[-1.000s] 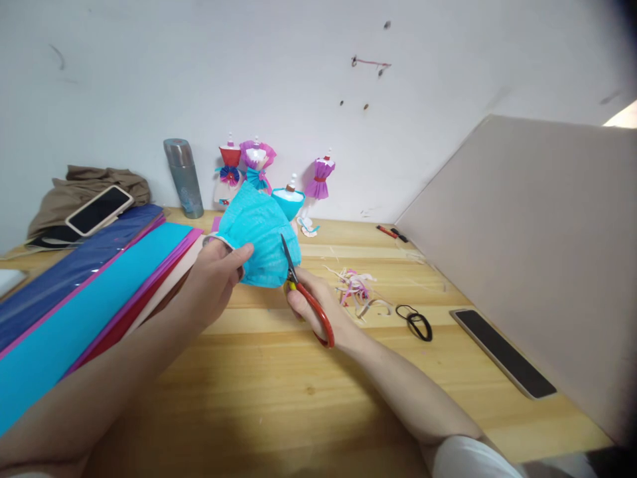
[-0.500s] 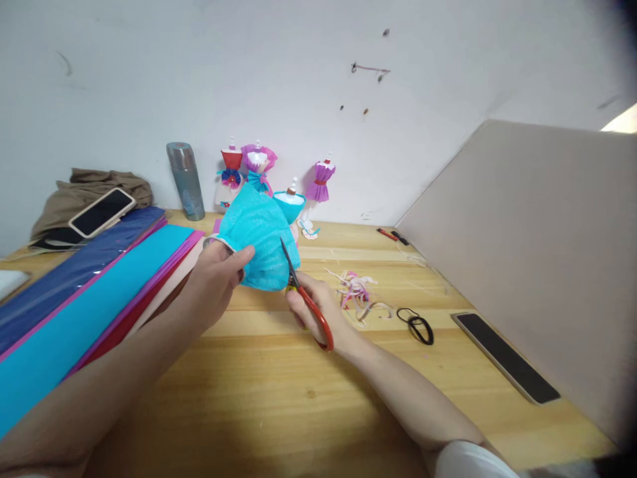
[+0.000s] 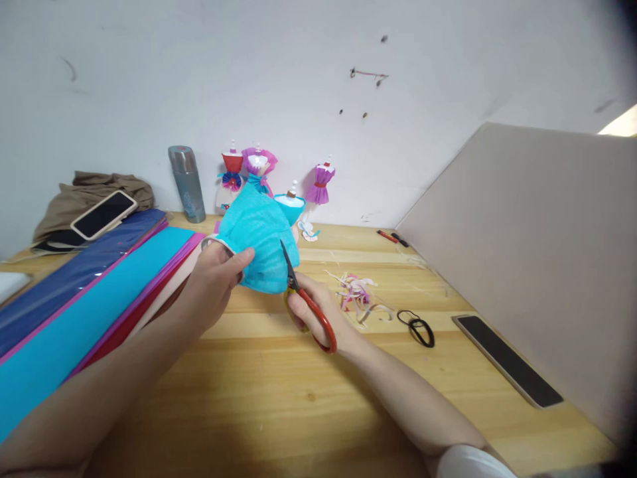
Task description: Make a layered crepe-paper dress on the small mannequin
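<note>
A piece of turquoise crepe paper (image 3: 253,232), gathered and flared like a fan, is pinched between the thumb and fingers of my left hand (image 3: 219,272). In my right hand (image 3: 318,302) is a pair of scissors (image 3: 318,315) with a red and a yellow handle. Their dark blades point up and left, lying at the paper's right lower part. Just behind the paper stands a small mannequin (image 3: 289,201) with a turquoise top; the paper covers its lower part, so I cannot tell whether the two are joined.
Several small dressed mannequins, including a purple one (image 3: 321,184), stand by the wall. Left are a flask (image 3: 187,186), a phone (image 3: 104,214) and coloured paper sheets (image 3: 114,292). Paper scraps (image 3: 355,289), black hair ties (image 3: 421,330) and a dark flat bar (image 3: 507,358) lie right.
The scissors' handles have shifted slightly down and right, with the blades about the same place against the paper. My left hand keeps its hold; the whole view has tilted a little.
</note>
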Action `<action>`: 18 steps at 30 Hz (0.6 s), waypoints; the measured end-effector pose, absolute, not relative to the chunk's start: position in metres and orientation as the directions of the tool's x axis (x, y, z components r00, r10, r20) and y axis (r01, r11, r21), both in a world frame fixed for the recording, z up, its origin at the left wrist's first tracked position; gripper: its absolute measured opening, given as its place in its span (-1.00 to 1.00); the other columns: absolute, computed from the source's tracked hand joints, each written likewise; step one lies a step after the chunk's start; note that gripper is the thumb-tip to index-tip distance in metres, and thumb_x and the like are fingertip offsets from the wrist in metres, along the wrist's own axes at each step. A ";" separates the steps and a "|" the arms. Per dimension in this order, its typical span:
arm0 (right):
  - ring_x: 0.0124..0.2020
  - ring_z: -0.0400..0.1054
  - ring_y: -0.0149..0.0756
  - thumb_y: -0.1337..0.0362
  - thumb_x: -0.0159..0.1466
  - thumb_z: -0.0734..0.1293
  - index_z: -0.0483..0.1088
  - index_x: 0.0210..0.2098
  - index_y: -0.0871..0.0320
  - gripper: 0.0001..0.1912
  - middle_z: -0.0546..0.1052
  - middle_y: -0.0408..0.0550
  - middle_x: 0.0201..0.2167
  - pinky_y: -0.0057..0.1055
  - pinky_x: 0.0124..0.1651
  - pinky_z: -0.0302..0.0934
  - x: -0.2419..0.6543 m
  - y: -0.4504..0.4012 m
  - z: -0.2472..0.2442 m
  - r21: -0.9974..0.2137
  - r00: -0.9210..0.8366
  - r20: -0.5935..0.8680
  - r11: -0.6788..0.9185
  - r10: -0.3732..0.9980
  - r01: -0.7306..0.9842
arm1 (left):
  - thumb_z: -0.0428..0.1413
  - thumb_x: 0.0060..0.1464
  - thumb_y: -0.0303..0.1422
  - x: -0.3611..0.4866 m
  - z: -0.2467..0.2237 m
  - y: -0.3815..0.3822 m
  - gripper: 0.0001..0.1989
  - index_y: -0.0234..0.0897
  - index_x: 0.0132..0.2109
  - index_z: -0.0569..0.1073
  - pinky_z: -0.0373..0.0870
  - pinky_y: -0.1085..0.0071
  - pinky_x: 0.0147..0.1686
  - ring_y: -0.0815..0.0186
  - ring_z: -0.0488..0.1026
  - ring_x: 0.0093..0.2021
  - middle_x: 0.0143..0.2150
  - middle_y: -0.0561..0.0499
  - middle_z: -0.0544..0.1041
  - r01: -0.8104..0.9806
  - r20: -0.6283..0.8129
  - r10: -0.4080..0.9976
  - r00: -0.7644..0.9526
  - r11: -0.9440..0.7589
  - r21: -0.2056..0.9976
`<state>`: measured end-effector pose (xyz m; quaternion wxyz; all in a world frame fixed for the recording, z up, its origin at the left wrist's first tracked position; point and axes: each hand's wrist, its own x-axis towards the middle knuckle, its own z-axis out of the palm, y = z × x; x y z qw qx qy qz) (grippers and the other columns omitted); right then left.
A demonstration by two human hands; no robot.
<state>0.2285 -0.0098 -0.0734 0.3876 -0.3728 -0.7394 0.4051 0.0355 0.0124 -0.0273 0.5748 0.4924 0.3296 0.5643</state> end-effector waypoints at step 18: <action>-0.42 0.24 -0.32 -0.39 0.30 0.13 0.38 -0.15 0.18 -0.29 0.37 -0.12 -0.42 -0.40 -0.36 0.15 0.235 -0.006 -0.068 -0.840 -0.463 0.333 0.481 0.822 0.250 | 0.37 -0.07 -0.26 0.036 -0.028 0.010 -0.78 -0.23 -0.37 0.50 0.45 0.37 -0.38 0.21 0.53 -0.33 -0.51 0.06 0.49 -0.232 0.170 0.971 0.167 -0.129 0.964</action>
